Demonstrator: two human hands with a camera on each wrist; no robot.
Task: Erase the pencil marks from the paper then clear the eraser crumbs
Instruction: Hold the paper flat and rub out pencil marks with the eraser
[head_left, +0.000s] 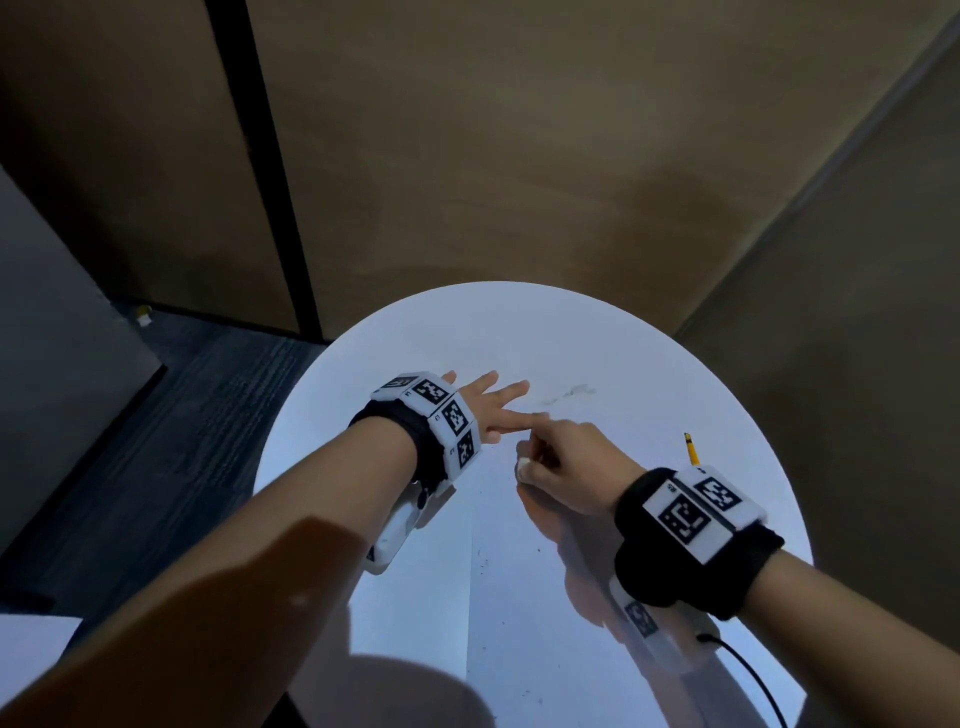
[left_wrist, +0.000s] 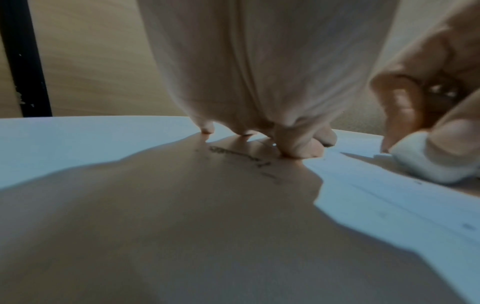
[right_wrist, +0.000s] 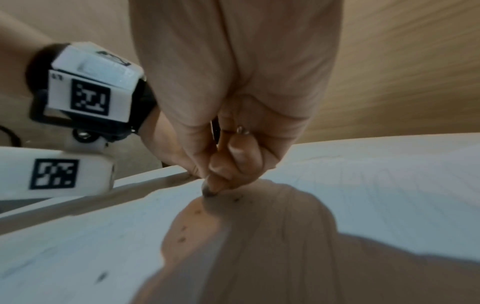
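A white sheet of paper (head_left: 519, 597) lies on the round white table (head_left: 649, 353). My left hand (head_left: 485, 408) rests flat on it with the fingers spread, and the fingertips (left_wrist: 298, 150) press down beside faint grey pencil marks (head_left: 566, 393) (left_wrist: 233, 154). Just to its right, my right hand (head_left: 550, 457) grips a small white eraser (head_left: 522, 467) (left_wrist: 428, 162) whose lower end touches the paper. In the right wrist view the eraser's darkened tip (right_wrist: 207, 192) shows under the curled fingers. Small dark crumbs (right_wrist: 183, 239) (head_left: 485, 564) dot the sheet.
A yellow pencil (head_left: 691, 449) lies on the table behind my right wrist. Brown wall panels stand close behind the table, and dark carpet (head_left: 182, 441) lies to the left. A black cable (head_left: 748, 670) trails from the right wrist band.
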